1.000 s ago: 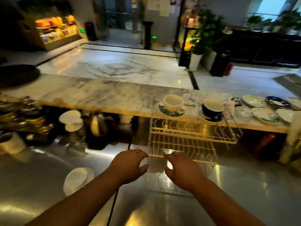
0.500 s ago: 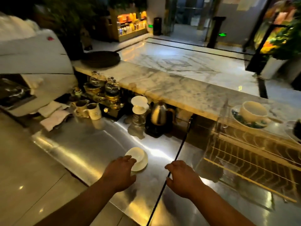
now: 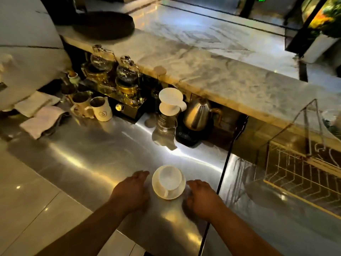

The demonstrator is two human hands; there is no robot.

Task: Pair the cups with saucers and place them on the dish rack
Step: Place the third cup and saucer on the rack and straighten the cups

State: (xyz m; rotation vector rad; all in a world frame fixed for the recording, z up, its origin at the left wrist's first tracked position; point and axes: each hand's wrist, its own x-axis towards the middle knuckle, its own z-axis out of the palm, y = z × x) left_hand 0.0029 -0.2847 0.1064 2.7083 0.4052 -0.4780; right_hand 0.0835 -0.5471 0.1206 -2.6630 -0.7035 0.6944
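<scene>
Cup (image 3: pixel 170 178) on saucer (image 3: pixel 162 191), flanked for a 2-hand lift.
L hand (image 3: pixel 132 191) & R hand (image 3: pixel 200 197) held apart, empty, fingers loose; rack (image 3: pixel 302 174) to the R.

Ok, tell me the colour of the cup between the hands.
Plain white cup, matching its white saucer; seen in the head view.

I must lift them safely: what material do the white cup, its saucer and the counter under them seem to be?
Cup and saucer: probably glazed ceramic, being smooth, opaque white with a soft sheen. Counter: likely brushed stainless steel, grey with streaky mirror reflections.
</scene>
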